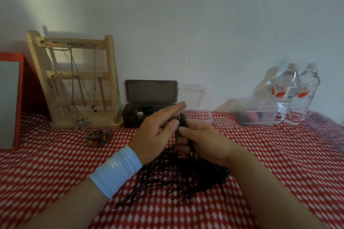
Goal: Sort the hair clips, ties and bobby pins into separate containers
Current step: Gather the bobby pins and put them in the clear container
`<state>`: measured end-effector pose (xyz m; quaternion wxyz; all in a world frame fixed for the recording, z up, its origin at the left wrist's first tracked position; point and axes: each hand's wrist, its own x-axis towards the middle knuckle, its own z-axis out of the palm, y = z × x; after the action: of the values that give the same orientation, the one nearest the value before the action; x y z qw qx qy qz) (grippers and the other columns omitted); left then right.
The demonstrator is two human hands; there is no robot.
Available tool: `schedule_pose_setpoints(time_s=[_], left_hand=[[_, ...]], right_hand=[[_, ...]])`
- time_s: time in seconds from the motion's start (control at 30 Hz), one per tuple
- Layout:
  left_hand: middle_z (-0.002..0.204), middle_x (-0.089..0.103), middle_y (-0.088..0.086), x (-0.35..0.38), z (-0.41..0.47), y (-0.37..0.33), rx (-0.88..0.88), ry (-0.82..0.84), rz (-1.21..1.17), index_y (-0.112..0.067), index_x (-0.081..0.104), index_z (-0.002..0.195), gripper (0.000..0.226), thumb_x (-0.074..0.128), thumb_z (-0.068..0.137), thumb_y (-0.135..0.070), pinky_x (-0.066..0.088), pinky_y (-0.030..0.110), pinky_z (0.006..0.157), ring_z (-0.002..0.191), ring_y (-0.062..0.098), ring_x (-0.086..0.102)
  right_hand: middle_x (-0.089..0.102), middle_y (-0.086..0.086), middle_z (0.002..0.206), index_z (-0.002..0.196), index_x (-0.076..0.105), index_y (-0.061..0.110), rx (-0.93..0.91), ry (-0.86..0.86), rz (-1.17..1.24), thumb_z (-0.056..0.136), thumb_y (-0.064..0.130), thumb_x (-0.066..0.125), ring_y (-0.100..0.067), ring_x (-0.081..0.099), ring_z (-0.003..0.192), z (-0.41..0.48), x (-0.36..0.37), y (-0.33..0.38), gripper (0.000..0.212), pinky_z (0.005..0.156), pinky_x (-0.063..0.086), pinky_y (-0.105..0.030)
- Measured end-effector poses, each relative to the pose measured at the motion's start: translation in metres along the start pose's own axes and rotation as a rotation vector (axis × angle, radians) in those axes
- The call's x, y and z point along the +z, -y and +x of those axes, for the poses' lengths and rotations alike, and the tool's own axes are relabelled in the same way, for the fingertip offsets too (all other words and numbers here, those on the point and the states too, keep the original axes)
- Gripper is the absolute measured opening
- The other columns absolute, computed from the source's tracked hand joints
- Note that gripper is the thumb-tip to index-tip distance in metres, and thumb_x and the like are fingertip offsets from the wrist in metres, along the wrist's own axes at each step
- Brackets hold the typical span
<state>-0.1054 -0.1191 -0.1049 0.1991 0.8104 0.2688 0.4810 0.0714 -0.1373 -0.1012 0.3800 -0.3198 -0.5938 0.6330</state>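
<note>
Head | right grip [202,141] clamped on bobby-pin bundle [183,121] | left grip [156,130] apart, fingers straight, beside bundle

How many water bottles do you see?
2. The left bottle stands behind the clear box at the back right; the right bottle stands beside it. None seem hidden.

My left arm [65,204] enters from the lower left of the frame, bare up to a pale blue fabric wristband [116,171] just behind the left grip [154,135]. The band carries a small white logo [113,164] on its upper side, too blurred for me to read. My right arm [270,188], from the lower right, is bare down to the right grip [204,141].
</note>
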Motion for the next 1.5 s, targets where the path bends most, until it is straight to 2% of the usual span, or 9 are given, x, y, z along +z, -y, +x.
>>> schedule_pose_setpoints(time_s=[0.23, 0.37, 0.5, 0.6, 0.7, 1.0, 1.2, 1.4, 1.5], left_hand=[[0.109, 0.07, -0.012, 0.002, -0.002, -0.002, -0.108, 0.034, -0.101, -0.024, 0.061, 0.132, 0.036, 0.046, 0.098, -0.023, 0.056, 0.023, 0.081, 0.083, 0.008, 0.072], [0.127, 0.064, -0.012, 0.012, -0.006, 0.001, -0.353, 0.022, -0.387, -0.031, 0.049, 0.136, 0.042, 0.057, 0.098, -0.016, 0.044, 0.018, 0.101, 0.119, -0.001, 0.058], [0.1, 0.073, -0.013, 0.021, -0.009, -0.003, -0.427, 0.256, -0.1, -0.031, 0.068, 0.107, 0.019, 0.069, 0.089, -0.036, 0.048, 0.018, 0.088, 0.097, -0.005, 0.064], [0.075, 0.074, -0.003, 0.026, -0.006, -0.007, -0.436, 0.204, -0.12, -0.017, 0.076, 0.077, 0.022, 0.065, 0.092, -0.029, 0.055, 0.03, 0.074, 0.073, 0.013, 0.069], [0.059, 0.065, -0.008, 0.024, -0.003, -0.008, -0.475, 0.15, -0.161, -0.015, 0.072, 0.066, 0.032, 0.06, 0.096, -0.019, 0.045, 0.021, 0.06, 0.058, 0.006, 0.057], [0.106, 0.072, -0.004, 0.022, 0.005, -0.011, -0.668, 0.091, -0.216, -0.016, 0.068, 0.115, 0.023, 0.06, 0.094, -0.014, 0.05, 0.03, 0.098, 0.101, 0.009, 0.066], [0.119, 0.062, 0.025, 0.027, 0.009, -0.043, -0.977, -0.038, -1.354, 0.008, 0.059, 0.115, 0.038, 0.055, 0.086, -0.016, 0.044, 0.043, 0.105, 0.117, 0.035, 0.057], [0.135, 0.046, 0.041, 0.016, 0.01, -0.042, -0.951, -0.112, -1.633, 0.024, 0.034, 0.13, 0.061, 0.044, 0.097, -0.026, 0.04, 0.052, 0.104, 0.127, 0.047, 0.047], [0.143, 0.04, 0.035, 0.017, 0.009, -0.037, -1.008, -0.115, -1.561, 0.019, 0.046, 0.115, 0.052, 0.045, 0.098, -0.031, 0.036, 0.054, 0.111, 0.134, 0.044, 0.042]], right_hand=[[0.056, -0.008, 0.082, 0.096, 0.057, 0.005, -0.053, -0.008, -0.115, 0.106, 0.014, 0.044, -0.021, 0.054, 0.072, -0.001, 0.002, -0.004, 0.018, 0.072, 0.049, -0.033], [0.043, -0.002, 0.072, 0.097, 0.051, 0.012, -0.165, -0.158, 0.296, 0.105, 0.012, 0.037, -0.014, 0.041, 0.061, 0.004, 0.003, 0.006, 0.016, 0.059, 0.041, -0.025], [0.043, 0.001, 0.068, 0.098, 0.05, 0.015, -0.29, -0.315, 0.522, 0.106, 0.012, 0.037, -0.013, 0.041, 0.057, 0.009, 0.0, 0.01, 0.016, 0.061, 0.043, -0.029], [0.046, 0.0, 0.07, 0.098, 0.049, 0.013, -0.333, -0.369, 0.491, 0.107, 0.012, 0.036, -0.015, 0.045, 0.06, 0.011, 0.003, 0.007, 0.016, 0.062, 0.05, -0.03], [0.053, -0.005, 0.08, 0.102, 0.049, 0.013, -0.32, -0.35, 0.39, 0.107, 0.014, 0.036, -0.021, 0.051, 0.068, 0.01, 0.008, 0.005, 0.014, 0.053, 0.052, -0.028], [0.057, -0.005, 0.091, 0.098, 0.053, 0.011, -0.387, -0.559, 0.337, 0.107, 0.008, 0.038, -0.01, 0.046, 0.058, 0.008, 0.003, 0.014, 0.017, 0.068, 0.055, -0.033], [0.055, 0.001, 0.073, 0.095, 0.049, 0.012, -0.437, -0.604, 0.103, 0.106, 0.007, 0.038, -0.011, 0.052, 0.063, 0.007, 0.003, 0.012, 0.016, 0.065, 0.052, -0.026], [0.058, 0.003, 0.072, 0.104, 0.055, 0.012, -0.353, -0.558, -0.296, 0.105, 0.009, 0.042, -0.008, 0.058, 0.071, 0.007, 0.009, 0.0, 0.013, 0.073, 0.053, -0.022], [0.057, 0.006, 0.07, 0.104, 0.055, 0.012, -0.37, -0.555, -0.261, 0.105, 0.008, 0.042, -0.012, 0.056, 0.072, 0.007, 0.007, 0.0, 0.014, 0.073, 0.053, -0.026]])
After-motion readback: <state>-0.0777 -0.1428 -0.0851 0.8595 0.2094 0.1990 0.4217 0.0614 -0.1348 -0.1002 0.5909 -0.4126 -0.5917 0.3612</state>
